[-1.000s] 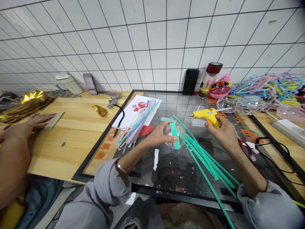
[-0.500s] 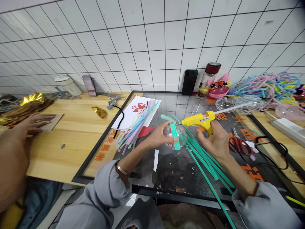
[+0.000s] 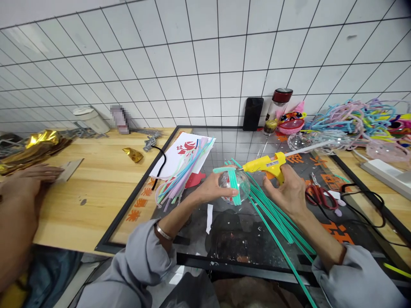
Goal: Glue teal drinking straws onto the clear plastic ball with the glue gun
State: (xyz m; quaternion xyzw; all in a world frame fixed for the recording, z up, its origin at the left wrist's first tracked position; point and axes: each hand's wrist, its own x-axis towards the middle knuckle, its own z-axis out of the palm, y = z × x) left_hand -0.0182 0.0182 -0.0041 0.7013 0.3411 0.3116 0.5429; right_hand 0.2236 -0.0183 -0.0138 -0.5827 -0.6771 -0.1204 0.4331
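Observation:
My left hand [image 3: 212, 187] is closed around a clear plastic ball [image 3: 244, 187], with its thumb on the front. Several short green pipe cleaners [image 3: 235, 184] lie side by side over the ball, and one end sticks out to the left above my fingers. My right hand [image 3: 289, 190] grips a yellow glue gun [image 3: 265, 163] by its handle. The gun's nozzle points left and meets the top of the green strips; whether it touches cannot be seen. A white glue stick [image 3: 308, 147] juts from its back. Long green pipe cleaners [image 3: 279, 218] fan out beneath my right hand.
Pastel pipe cleaners [image 3: 184, 171] lie on white paper [image 3: 163, 160] to the left. Red scissors [image 3: 317, 194], a black cord and a power strip [image 3: 391, 177] are at right. A phone [image 3: 253, 114] and bottle [image 3: 278, 111] stand behind. At far left rests another person's hand [image 3: 28, 184].
The green end at the top of the ball has swung down to lie nearly level. The gun stays at the ball's top. The other person's hand has shifted slightly left, and the view has tilted slightly.

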